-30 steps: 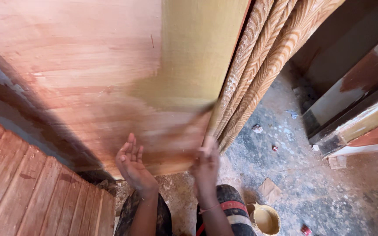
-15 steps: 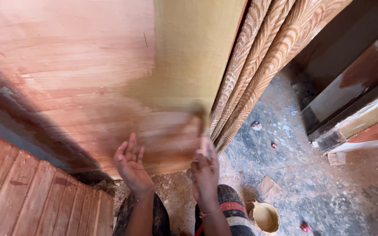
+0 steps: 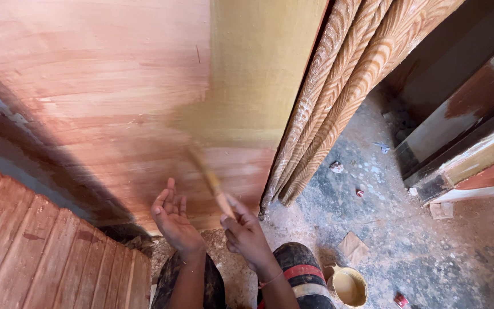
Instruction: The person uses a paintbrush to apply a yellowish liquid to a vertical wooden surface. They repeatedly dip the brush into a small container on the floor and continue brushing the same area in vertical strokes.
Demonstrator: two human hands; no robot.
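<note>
Down at the bottom edge, a small round tub of yellowish paint (image 3: 350,284) is sitting on the dusty grey concrete floor (image 3: 430,240), just beside the person's knee in dark trousers with a red stripe (image 3: 301,274). The right hand (image 3: 246,233) is closing around the handle of a thin wooden paintbrush (image 3: 208,177), its blurred bristles touching the big reddish-brown wooden panel (image 3: 87,103) near the lower edge of the mustard-yellow painted strip (image 3: 258,68). The left hand (image 3: 172,220) is staying open, fingers spread, resting against the panel's bottom edge. Carved rope-pattern wooden mouldings (image 3: 344,91) are leaning along the panel's right edge. Ribbed reddish boards (image 3: 41,257) are lying at the lower left corner.
</note>
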